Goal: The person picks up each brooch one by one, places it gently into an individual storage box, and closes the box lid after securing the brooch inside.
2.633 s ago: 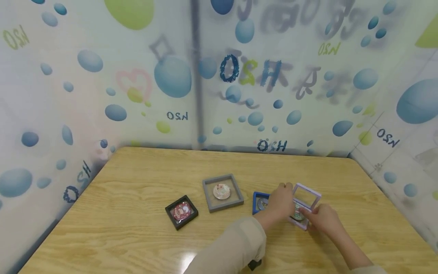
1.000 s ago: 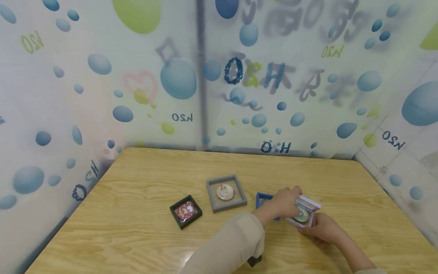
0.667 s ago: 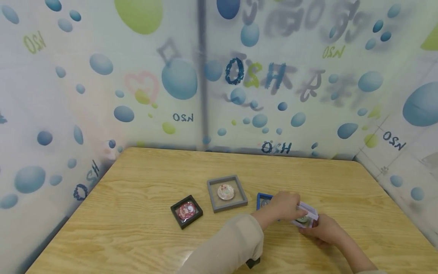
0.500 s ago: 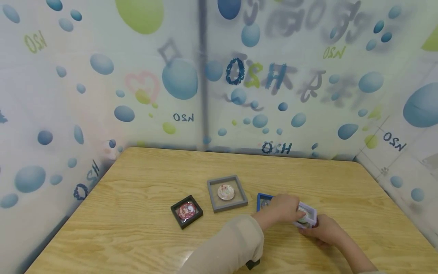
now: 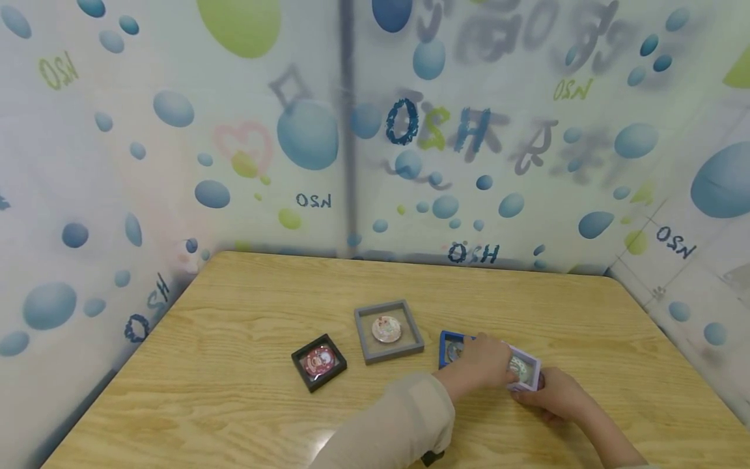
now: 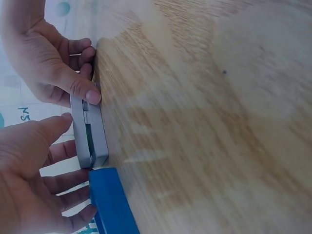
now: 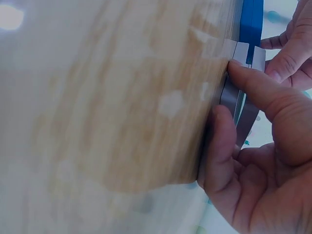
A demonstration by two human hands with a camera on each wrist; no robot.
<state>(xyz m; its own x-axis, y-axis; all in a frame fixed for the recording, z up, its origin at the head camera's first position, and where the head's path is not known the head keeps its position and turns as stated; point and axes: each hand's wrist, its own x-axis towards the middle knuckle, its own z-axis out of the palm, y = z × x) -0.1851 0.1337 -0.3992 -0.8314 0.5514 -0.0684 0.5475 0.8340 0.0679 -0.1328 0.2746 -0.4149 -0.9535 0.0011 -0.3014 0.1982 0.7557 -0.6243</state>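
A light purple hinged display case stands on the table's right half, a round patterned badge behind its clear window. My right hand pinches the case's right end between thumb and fingers. Over the left end lies my left hand, thumb and fairly straight fingers touching the top half. In the left wrist view a narrow gap runs between the case halves, with a green edge inside. Partly hidden under my left hand is a blue display case, which touches the purple one's left end.
A grey square display case with a pale round badge stands left of the blue one. Farther left is a small black display case with a red badge. The wooden table ends at a patterned curtain behind.
The purple case's raised lid has swung down onto its base. My left hand has gone down with it; my right hand has shifted from the lid side to the right end.
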